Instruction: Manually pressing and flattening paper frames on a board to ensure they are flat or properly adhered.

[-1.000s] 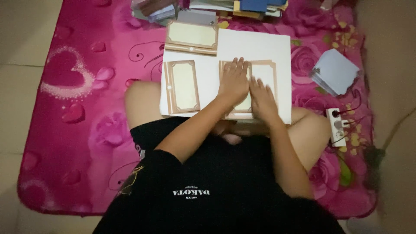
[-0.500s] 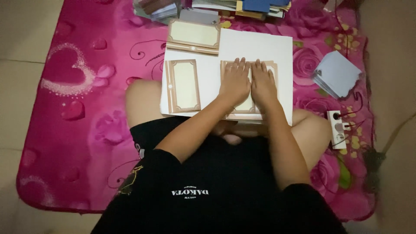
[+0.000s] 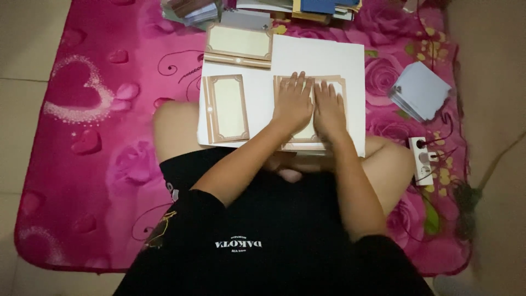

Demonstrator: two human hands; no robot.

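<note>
On the person's lap rests a white board point(image 3: 329, 57), seen from above by a head-worn camera; everything below is placed relative to that board. Both hands lie flat, palms down and side by side, on a cream card with a brown ornate border point(image 3: 341, 87) that sits on the board's right half. The left hand point(image 3: 293, 104) and the right hand point(image 3: 329, 107) nearly touch, fingers spread and pointing away from the body, gripping nothing. This appears to be a pressing or smoothing step, flattening the card against the board; whether it is one card or a small stack is hard to tell, since the hands cover most of it. Lifting the palms straight up, without sliding, would seem the careful next move so the card keeps its place.

On the board's left half lies a second bordered card point(image 3: 226, 108), upright and untouched. Overlapping the board's far left corner is a third bordered card point(image 3: 239, 44), lying sideways. Beyond the board's far edge sits a loose pile of papers and booklets point(image 3: 257, 6). Right of the board lie a stack of pale blue sheets point(image 3: 421, 90) and a white power strip point(image 3: 421, 160). Under everything spreads a pink rose-patterned mat point(image 3: 82, 142).
</note>
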